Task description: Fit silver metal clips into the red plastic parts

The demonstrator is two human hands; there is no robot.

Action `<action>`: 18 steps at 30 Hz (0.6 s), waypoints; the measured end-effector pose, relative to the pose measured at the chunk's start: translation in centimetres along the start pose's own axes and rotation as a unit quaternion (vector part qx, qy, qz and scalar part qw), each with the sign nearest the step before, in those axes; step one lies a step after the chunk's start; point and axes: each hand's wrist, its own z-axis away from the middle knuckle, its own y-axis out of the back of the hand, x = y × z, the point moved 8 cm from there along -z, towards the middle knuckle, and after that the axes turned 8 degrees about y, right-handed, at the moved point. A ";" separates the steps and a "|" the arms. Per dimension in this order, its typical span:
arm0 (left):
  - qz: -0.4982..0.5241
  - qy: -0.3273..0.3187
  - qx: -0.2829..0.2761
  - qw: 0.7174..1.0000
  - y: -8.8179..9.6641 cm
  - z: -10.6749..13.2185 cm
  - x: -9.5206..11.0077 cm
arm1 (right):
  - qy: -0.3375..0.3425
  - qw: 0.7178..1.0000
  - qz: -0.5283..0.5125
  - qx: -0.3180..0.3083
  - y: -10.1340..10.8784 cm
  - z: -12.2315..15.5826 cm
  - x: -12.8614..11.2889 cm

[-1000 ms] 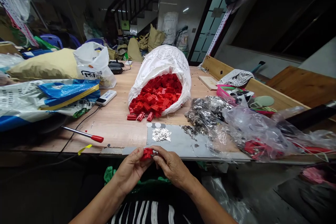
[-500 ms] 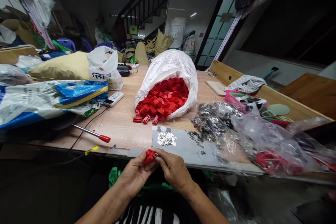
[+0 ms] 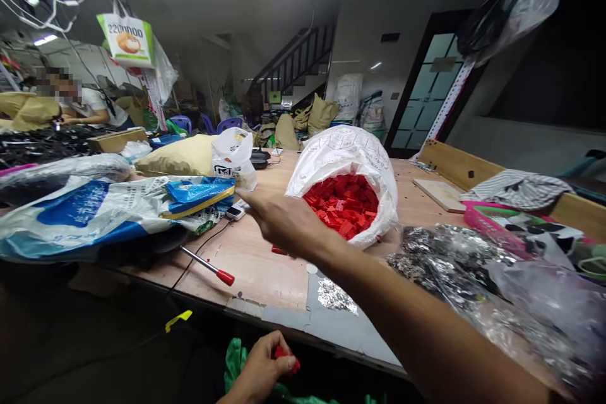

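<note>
Head view, near edge first. Left hand low, below the table edge, fingers curled shut round a small red plastic part; only a sliver of red shows past the fingertips. Green bag just behind that hand.

The part looks hard, moulded, very light, stiff rather than brittle. Smooth faces, so a fingertip pinch across the flat sides seems the sure hold; a loose palm grip could let it slip.

Right hand stretched out over the table, palm down, fingers extended and flat; cannot tell whether anything is under them. A bit of red shows on the wood just below the hand.

Left of the arm: a red-handled tool lying on the wood, a yellow tag hanging at the edge. Right of it: a grey sheet carrying a heap of small shiny metal pieces, and clear plastic bags of more metal bits.

Mid table: white sack on its side, mouth toward us, full of red parts of the same kind, just beyond the right hand. The heap would shift easily.

Farther left: blue-and-white bags, a small white carrier bag. Far left, another person at a bench. Staircase at the back.
</note>
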 end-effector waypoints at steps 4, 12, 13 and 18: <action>-0.250 0.003 0.063 0.966 0.5 -0.1 -0.7 | 0.037 0.998 0.042 -0.027 3.4 -8.7 -0.8; -0.288 0.000 0.055 0.956 1.8 0.4 -0.9 | 0.033 0.999 0.003 -0.005 2.2 -5.2 0.1; -0.288 -0.001 0.051 0.956 2.0 0.6 -1.0 | 0.018 1.000 -0.006 -0.015 1.3 -3.2 0.6; -0.289 -0.016 0.031 0.957 2.1 0.8 -0.4 | -0.128 0.986 -0.097 -0.032 -2.7 8.0 4.8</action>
